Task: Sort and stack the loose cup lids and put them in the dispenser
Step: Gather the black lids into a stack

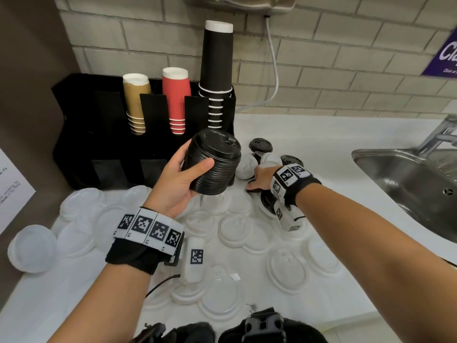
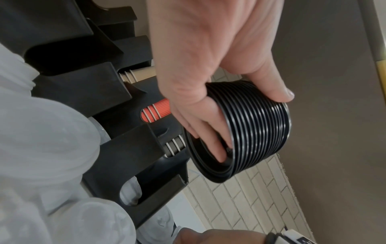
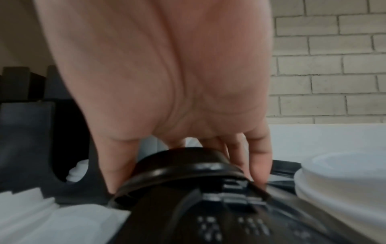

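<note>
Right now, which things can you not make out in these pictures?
- Head view: right hand fingertips, hidden behind its own wrist band.
- Right wrist view: black lid blurred; grip unclear.
- Head view: purple sign cut by the edge.
- Left wrist view: stack of black lids count uncertain.

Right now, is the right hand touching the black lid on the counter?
Touching. The right wrist view shows the right hand with its fingers and thumb against the rim of the black lid.

We see the cup holder [image 1: 148,134] at the back left, against the wall. Loose lids [image 1: 235,229] lie on the counter [image 1: 321,144] before it. The sink [image 1: 405,184] sits at the right.
</note>
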Motion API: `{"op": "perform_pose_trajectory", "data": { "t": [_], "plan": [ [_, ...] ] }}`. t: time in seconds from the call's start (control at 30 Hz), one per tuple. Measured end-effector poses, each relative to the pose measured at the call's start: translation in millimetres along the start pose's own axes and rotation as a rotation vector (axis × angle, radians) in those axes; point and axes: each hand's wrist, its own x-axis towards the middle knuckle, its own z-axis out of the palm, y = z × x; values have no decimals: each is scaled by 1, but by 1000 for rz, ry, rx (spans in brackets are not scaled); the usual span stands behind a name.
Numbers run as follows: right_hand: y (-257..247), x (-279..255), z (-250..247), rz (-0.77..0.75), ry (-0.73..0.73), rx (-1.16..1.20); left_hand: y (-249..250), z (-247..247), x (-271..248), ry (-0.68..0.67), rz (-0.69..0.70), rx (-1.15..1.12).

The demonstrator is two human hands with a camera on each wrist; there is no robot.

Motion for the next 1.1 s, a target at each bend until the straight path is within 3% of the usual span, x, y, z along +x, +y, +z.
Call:
{"op": "perform_pose_trajectory", "data": {
  "t": [0.1,0.17,0.3,0.4,0.53,0.7,0.9,1.1],
  "plan": [
    [4,-1,-7,27,-10,37,1,-3,-2,15,4,3],
    [11,-8,-20,-2,-3,191,1,-4,-3,24,7,6],
    [12,-44,-47,-201,82,972,-2,0,-2,38,-2,-3],
    [7,-73,-55,-404,186,1288,-5,5,-1,42,-15,-6],
    [-1,-96,-52,-564,303,1195,-10,9,1,33,-31,-8],
    [-2,-101,-52,-564,381,1052,-16,13,2,-17,-35,39],
    [0,-106,-59,-558,323,935,-17,19,1,-113,-33,133],
    [1,-110,-65,-569,261,875,-17,20,0,-120,-37,167]
  ]
}}
